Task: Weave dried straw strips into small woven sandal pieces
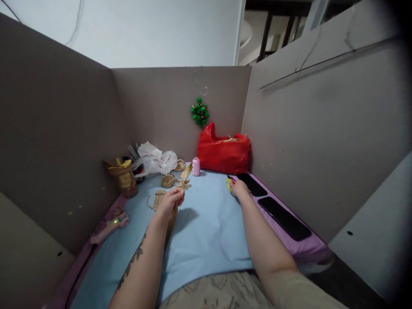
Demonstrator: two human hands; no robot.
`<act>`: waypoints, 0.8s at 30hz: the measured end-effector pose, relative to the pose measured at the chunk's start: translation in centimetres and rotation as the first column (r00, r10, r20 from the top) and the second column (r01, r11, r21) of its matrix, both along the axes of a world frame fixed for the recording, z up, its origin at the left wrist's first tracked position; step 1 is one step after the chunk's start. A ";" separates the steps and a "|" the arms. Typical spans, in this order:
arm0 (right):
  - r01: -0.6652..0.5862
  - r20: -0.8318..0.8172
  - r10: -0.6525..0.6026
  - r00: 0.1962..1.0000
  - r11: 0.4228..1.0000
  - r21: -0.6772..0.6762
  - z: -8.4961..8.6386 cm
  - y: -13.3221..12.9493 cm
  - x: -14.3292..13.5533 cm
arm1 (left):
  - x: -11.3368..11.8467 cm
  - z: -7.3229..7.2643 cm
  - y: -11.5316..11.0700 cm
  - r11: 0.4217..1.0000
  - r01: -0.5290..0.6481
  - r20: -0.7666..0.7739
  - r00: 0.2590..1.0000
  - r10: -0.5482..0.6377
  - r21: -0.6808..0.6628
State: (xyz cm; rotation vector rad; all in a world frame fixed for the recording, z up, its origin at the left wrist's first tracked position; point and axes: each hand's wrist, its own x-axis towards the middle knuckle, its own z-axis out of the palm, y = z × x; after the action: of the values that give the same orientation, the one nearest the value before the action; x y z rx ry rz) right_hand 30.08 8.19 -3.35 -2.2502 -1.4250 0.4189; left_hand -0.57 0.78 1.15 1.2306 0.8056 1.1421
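Observation:
My left hand [174,201] is closed in a pinch above the blue cloth, holding a long tan strip of dried husk [171,225] that hangs down beside the forearm. My right hand [240,188] reaches to the right side of the cloth, its fingers curled at what look like scissors [229,182] with red and yellow handles. How the fingers sit on the handles is partly hidden. A flat woven piece [159,199] with a loose cord end lies just left of my left hand. Beyond it are a small woven basket [168,181] and husk scraps [184,184].
A pink thread spool [196,166] stands before a red bag [223,154]. Two black phones [285,218] lie along the right edge. At left are a pink glue gun [111,226], a tool-filled container [126,180] and white plastic bag [157,161]. Grey panels enclose three sides; a green ornament [200,112] hangs behind.

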 end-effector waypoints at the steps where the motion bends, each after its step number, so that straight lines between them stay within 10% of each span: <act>1: -0.020 -0.030 0.022 0.999 0.998 0.054 0.1 -0.1 -0.2 | 0.0 0.0 0.1 1.000 -0.004 0.006 1.000 0.004 0.005; 8: -0.142 -0.372 0.348 0.861 0.865 0.482 1.3 -1.5 -3.1 | -0.5 -0.4 0.6 0.991 -0.129 0.041 0.991 0.130 -0.028; 14: -0.408 -0.145 0.476 0.868 0.847 0.340 1.4 -4.0 -6.5 | -0.7 -0.4 0.7 0.978 -0.210 0.022 0.977 0.210 -0.007; 18: -0.675 0.028 0.674 0.738 0.737 0.039 1.1 -5.4 -7.0 | -0.6 -0.4 0.8 0.966 -0.260 -0.026 0.965 0.260 0.015; 24: -0.695 0.235 0.693 0.681 0.713 -0.089 1.6 -7.0 -8.2 | -0.4 -0.8 0.9 0.956 -0.287 -0.068 0.955 0.290 0.055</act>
State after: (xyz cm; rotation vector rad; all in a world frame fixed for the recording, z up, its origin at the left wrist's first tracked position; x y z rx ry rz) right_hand 21.84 1.21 -1.80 -1.7006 -2.4162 0.3512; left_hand -0.99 1.71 0.35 1.2253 1.0474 1.3614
